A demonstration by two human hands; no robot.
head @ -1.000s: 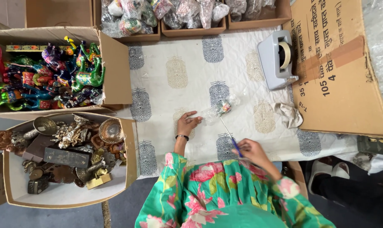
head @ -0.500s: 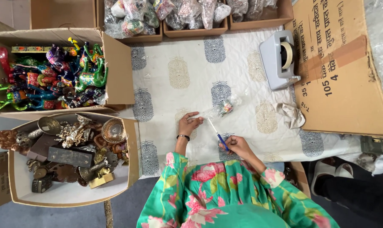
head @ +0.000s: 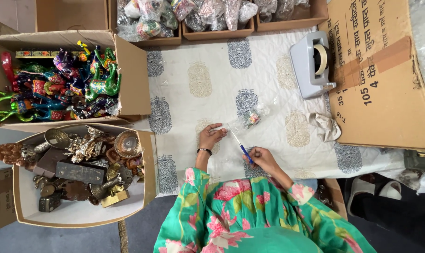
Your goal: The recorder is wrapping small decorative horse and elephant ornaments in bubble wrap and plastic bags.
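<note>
Lying just beyond both hands: clear wrapped figurine (head: 251, 117), left hand (head: 211, 137) pinning wrap edge, right hand (head: 261, 158) gripping blue pen (head: 241, 145).

I see a grey tape dispenser (head: 311, 63) at the tabletop's (head: 268, 93) far right, crumpled cloth (head: 325, 126) near it. Big flattened cardboard carton (head: 385, 79) to the right. On the left, a box of painted figurines (head: 58, 84), with a box of metal ornaments (head: 81, 173) just below. Trays of bagged items (head: 212, 14) along the top.

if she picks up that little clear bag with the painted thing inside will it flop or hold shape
Probably floppy: the clear plastic bag looks thin and crinkled under her left hand. Likely light, since it is small, and lopsided, as the painted piece sits at one end.
</note>
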